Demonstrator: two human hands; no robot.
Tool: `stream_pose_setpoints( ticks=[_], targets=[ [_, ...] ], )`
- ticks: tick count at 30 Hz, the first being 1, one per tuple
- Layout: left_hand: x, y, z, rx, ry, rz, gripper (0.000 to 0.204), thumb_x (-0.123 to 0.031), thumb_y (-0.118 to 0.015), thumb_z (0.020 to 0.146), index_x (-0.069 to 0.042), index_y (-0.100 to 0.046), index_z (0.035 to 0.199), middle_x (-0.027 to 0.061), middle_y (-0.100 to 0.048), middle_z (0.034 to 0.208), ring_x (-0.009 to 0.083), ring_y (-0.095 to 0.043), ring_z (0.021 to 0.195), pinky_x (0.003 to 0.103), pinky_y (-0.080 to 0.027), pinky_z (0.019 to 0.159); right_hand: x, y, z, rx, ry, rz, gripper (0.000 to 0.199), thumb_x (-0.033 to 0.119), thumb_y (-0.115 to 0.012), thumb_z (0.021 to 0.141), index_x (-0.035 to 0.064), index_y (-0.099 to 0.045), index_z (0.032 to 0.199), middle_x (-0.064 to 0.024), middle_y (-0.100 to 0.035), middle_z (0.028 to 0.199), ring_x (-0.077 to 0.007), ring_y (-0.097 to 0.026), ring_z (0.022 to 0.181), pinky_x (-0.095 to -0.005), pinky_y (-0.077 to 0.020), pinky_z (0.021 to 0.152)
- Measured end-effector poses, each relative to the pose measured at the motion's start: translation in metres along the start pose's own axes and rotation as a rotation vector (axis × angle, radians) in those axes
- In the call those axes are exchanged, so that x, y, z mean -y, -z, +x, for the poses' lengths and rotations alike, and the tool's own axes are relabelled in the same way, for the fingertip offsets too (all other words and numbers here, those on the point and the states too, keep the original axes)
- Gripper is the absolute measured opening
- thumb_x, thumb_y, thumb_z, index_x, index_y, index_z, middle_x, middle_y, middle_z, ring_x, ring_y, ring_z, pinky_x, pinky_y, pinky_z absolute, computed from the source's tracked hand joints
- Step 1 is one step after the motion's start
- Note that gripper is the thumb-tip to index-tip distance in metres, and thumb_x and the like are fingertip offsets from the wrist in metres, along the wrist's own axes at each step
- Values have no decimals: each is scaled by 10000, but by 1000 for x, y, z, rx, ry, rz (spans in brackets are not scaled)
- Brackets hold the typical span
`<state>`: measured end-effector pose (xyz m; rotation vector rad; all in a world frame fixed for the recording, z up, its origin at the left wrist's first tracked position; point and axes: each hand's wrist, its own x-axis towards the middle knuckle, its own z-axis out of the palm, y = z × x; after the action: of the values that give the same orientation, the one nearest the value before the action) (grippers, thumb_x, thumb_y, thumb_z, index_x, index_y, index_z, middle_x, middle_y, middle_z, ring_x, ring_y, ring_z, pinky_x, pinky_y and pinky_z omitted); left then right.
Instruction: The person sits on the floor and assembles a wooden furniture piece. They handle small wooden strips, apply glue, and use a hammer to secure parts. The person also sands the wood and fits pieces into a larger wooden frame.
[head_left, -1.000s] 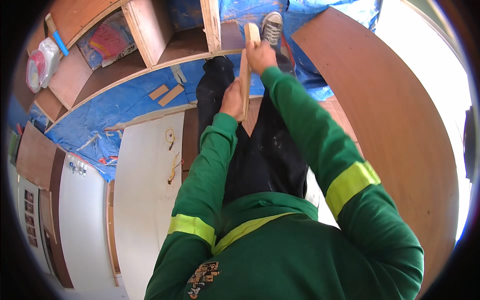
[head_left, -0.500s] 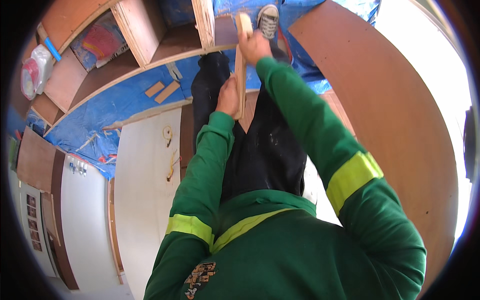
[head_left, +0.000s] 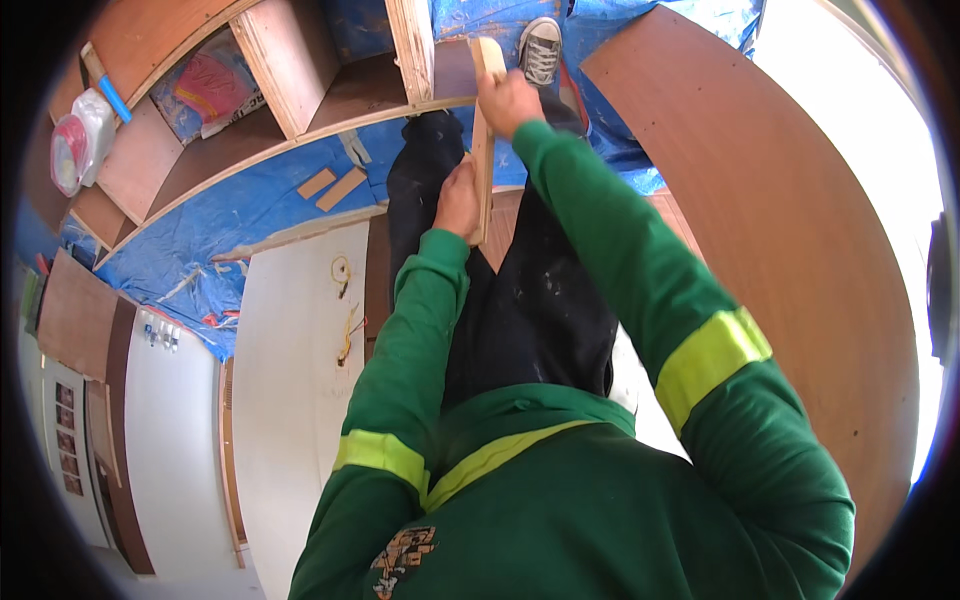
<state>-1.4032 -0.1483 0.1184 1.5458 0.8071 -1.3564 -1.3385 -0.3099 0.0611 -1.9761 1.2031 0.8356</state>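
A narrow, pale wooden strip (head_left: 484, 146) stands lengthwise in front of me, between my legs. My left hand (head_left: 458, 204) is closed on its lower part, near the end closest to me. Farther up, my right hand (head_left: 511, 104) wraps round the strip just below its far end. Whether a small thing also lies under the right fingers is hidden. The strip's far end shows beyond my right hand, beside my sneaker (head_left: 540, 52).
A wooden shelf frame (head_left: 290, 70) with compartments curves across the far left; a hammer (head_left: 105, 82) and a plastic-wrapped bundle (head_left: 85, 140) lie on it. Two short wood pieces (head_left: 342, 188) rest on blue sheeting (head_left: 210, 210). A large brown panel (head_left: 790, 250) stands at right, a white panel (head_left: 290, 380) at left.
Both hands keep their hold on the strip. My right hand has shifted very slightly; the whole view has moved a little down and to the right.
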Motion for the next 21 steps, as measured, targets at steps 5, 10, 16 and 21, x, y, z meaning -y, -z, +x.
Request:
stream_pose_setpoints(
  ticks=[5, 10, 16, 21],
  targets=[
    [-16, -2, -15, 71, -134, -101, 487, -336, -385, 1059, 32, -663, 1215, 198, -709, 1188, 324, -674, 1094, 402, -504, 961, -11, 42, -162, 58, 113, 230, 409, 341, -617, 992, -56, -548, 1066, -393, -656, 986, -561, -648, 951, -596, -538, 815],
    [8, 6, -10, 29, -65, 40, 518, -360, -401, 1070, 69, -642, 1232, 256, -689, 1204, 390, -644, 1149, 418, -475, 993, 10, 11, -36, 42, -11, 57, 507, 437, -604, 968, -56, -592, 1085, -348, -693, 1041, -514, -681, 996, -554, -572, 859],
    [-10, 3, -5, 55, 123, -128, 500, -365, -387, 1085, 32, -658, 1222, 183, -705, 1166, 299, -666, 1083, 390, -501, 947, -1, 7, -34, 35, -28, 85, 596, 468, -574, 970, -88, -588, 1182, -390, -666, 1077, -532, -665, 1033, -552, -547, 914],
    [-43, -1, -32, 51, -122, -46, 440, -357, -397, 1094, -23, -681, 1126, 101, -693, 1017, 176, -665, 904, 354, -538, 805, -6, 47, -187, 47, 81, 334, 460, 390, -584, 993, -62, -564, 1074, -374, -673, 963, -570, -651, 960, -613, -534, 836]
  ],
)
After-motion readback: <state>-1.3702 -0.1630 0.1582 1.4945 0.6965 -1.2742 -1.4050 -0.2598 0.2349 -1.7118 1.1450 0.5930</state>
